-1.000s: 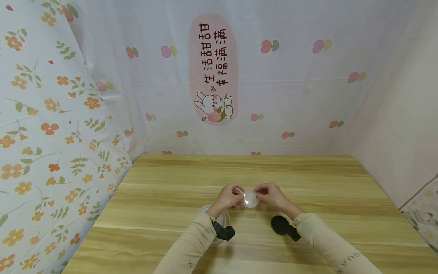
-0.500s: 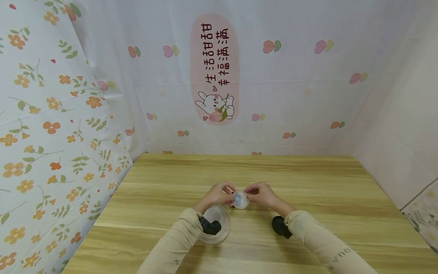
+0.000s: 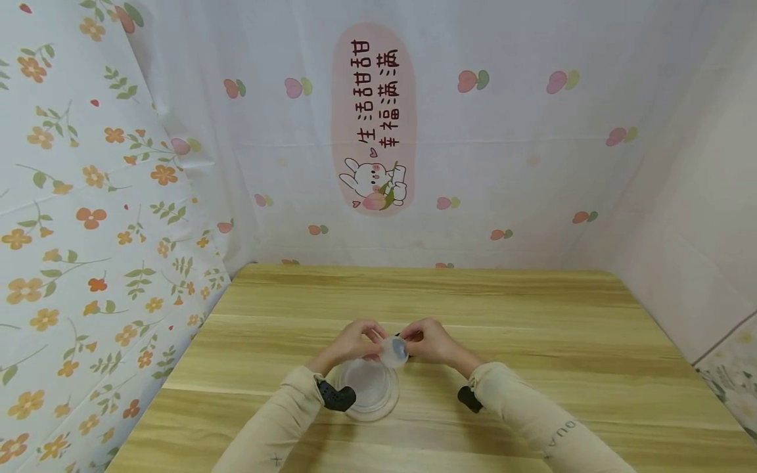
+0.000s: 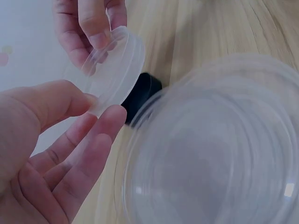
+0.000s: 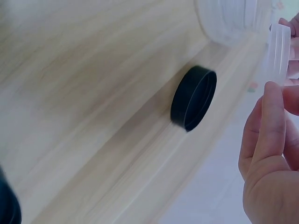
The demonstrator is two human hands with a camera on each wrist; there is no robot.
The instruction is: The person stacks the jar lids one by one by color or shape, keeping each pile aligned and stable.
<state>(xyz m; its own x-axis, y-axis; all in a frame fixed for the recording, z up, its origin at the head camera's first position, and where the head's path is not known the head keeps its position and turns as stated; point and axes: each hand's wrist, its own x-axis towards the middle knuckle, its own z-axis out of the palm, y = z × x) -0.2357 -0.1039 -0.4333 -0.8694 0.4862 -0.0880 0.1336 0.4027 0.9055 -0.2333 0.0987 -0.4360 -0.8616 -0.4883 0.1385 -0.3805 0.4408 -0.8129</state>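
Observation:
A small translucent plastic inner lid (image 3: 390, 353), round with a low rim, is held up between both hands. My left hand (image 3: 353, 341) pinches one edge with thumb and fingertips, as the left wrist view shows for the lid (image 4: 133, 65). At the opposite edge my right hand (image 3: 433, 341) pinches it too. Below and nearer me stands a clear plastic jar (image 3: 368, 389), its wide round mouth facing up in the left wrist view. A black screw cap (image 5: 189, 99) lies on the table beside the jar, mostly covered by the hands in the head view.
The wooden table (image 3: 532, 309) reaches back to a white patterned cloth (image 3: 503, 151) hanging behind it. A floral cloth (image 3: 106, 263) hangs on the left. Black camera mounts (image 3: 338, 397) sit on the wrists under the beige sleeves.
Both hands have carried the lid leftward, from right of the jar to just above its far rim. The lid has tilted, and more of the jar shows past the left forearm.

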